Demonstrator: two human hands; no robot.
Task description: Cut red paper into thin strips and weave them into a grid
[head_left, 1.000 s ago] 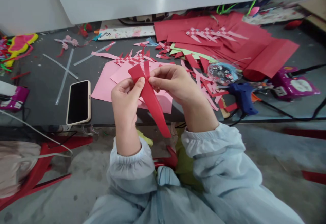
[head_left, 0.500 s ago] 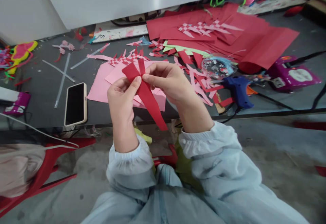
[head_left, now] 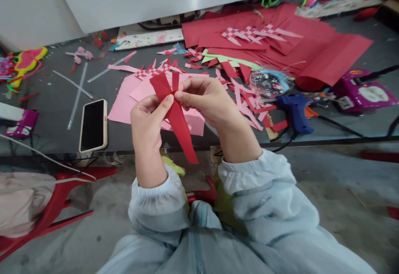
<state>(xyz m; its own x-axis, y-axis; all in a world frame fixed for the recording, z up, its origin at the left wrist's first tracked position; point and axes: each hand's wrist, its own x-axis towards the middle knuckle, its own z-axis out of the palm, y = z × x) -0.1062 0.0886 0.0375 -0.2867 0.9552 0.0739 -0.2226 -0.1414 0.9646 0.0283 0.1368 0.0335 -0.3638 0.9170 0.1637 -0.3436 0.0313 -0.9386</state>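
Between my two hands are red paper strips point(head_left: 182, 130), crossing where the fingertips meet. My left hand point(head_left: 149, 118) pinches them between thumb and fingers from the left. From the right, my right hand point(head_left: 205, 99) pinches at the same crossing, thumb tip near the left thumb. One wide end points up and left, a narrower end points up, and a long end hangs down over the table edge. Behind them lie pink paper sheets point(head_left: 121, 99) and a row of woven pink-and-red paper pieces point(head_left: 152, 71). The fingertips hide how the strips are joined.
A phone point(head_left: 93, 125) lies at left near clear glue sticks point(head_left: 77, 95). To the right are a blue glue gun point(head_left: 295, 114) with its cord, paper scraps point(head_left: 245, 103), a bag of beads point(head_left: 269, 82), red paper sheets point(head_left: 336, 54) and a purple box point(head_left: 361, 93).
The long lower end of the red strip has swung a little left and hangs more steeply. Both hands keep their pinch at the crossing. The view has shifted slightly.
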